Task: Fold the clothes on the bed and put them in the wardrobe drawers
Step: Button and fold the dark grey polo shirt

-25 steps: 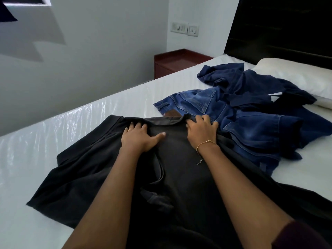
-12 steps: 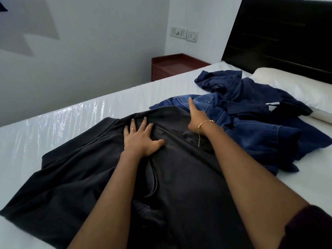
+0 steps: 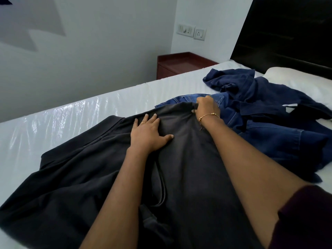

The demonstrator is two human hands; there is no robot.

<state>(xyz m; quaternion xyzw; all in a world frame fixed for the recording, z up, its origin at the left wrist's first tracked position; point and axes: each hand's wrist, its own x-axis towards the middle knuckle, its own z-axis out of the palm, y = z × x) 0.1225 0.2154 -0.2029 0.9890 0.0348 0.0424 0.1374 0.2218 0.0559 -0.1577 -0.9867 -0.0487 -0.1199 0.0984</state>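
Fingers of my right hand, flat a moment ago, now pinch the far hem of the black garment spread on the bed, while my left hand presses it spread-fingered, ready for folding.

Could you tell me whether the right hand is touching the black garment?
Touching: the head view shows the right hand pinching the black garment at its bunched far edge.

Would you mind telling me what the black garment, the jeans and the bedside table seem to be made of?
Black garment: a soft, matte knit, probably cotton; it bunches where the right hand grips it.
Jeans: blue denim, judging by the faded patches and stitched seams.
Bedside table: looks like reddish-brown wood or laminate with a smooth, low-sheen top; I cannot tell which.
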